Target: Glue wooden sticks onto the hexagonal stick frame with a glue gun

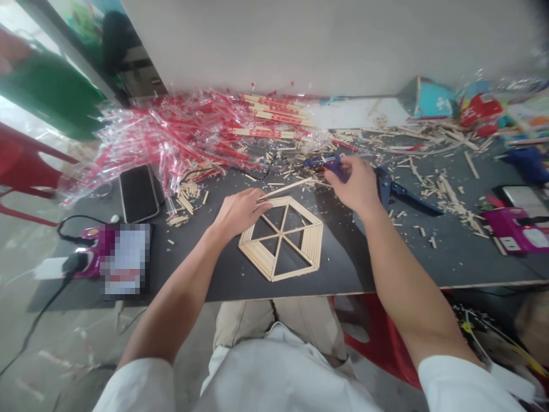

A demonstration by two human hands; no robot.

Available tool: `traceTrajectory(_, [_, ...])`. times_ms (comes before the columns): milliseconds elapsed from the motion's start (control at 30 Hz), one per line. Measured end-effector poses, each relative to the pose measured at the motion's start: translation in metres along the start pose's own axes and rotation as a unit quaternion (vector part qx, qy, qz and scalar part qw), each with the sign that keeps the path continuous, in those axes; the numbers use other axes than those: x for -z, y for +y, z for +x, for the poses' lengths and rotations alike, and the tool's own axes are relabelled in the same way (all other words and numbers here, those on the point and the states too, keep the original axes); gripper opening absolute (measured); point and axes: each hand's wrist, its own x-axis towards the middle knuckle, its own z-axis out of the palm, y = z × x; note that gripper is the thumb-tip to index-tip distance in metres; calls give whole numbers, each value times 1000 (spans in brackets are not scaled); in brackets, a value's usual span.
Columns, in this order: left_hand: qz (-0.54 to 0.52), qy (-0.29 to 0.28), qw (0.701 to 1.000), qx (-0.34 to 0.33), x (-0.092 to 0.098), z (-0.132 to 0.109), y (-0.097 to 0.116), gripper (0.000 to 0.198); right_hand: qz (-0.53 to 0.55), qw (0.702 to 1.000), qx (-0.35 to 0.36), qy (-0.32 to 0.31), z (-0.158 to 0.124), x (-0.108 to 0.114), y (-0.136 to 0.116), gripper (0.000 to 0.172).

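A hexagonal frame of wooden sticks [309, 246] with spokes meeting at its centre lies flat on the dark table [343, 263]. At its upper left my left hand [240, 213] is closed on a loose wooden stick [285, 187], which slants up to the right above the frame. My right hand [355, 183] is wrapped round a blue glue gun [332, 164], whose nozzle points left, beyond the far side of the frame. Cut stick pieces [185, 197] lie scattered around.
Red and clear wrappers [171, 131] with stick bundles are heaped at the back left. Phones [138, 193] and a purple power strip [96, 252] lie at left. Dark-blue cutters [412, 200] rest right of my right hand; another purple strip [514, 229] is farther right.
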Motion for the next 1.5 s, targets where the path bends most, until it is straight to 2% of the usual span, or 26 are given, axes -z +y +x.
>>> traceTrajectory(233, [-30, 18, 999, -31, -8, 7, 0, 28, -26, 999, -36, -31, -2, -11, -2, 53])
traceTrajectory(500, [-2, 35, 998, -58, -10, 7, -2, 42, 0, 998, -61, -17, 1, -8, -3, 39])
traceTrajectory(733, [4, 98, 995, -23, -3, 7, -9, 42, 52, 994, -98, -6, 1, -1, -2, 40])
traceTrajectory(967, [-1, 98, 995, -3, -1, 9, -18, 42, 140, 983, -118, 9, 5, -6, 5, 43])
traceTrajectory(1167, [24, 80, 996, 12, 0, 8, -15, 43, 99, 988, -114, -6, 2, -2, -4, 27])
traceTrajectory(1400, [44, 83, 995, 39, -3, 7, -15, 39, 92, 991, -96, 1, 1, -4, -2, 46])
traceTrajectory(1500, [49, 92, 994, 42, -5, 7, -16, 39, 97, 991, -96, 4, 0, -3, -4, 47])
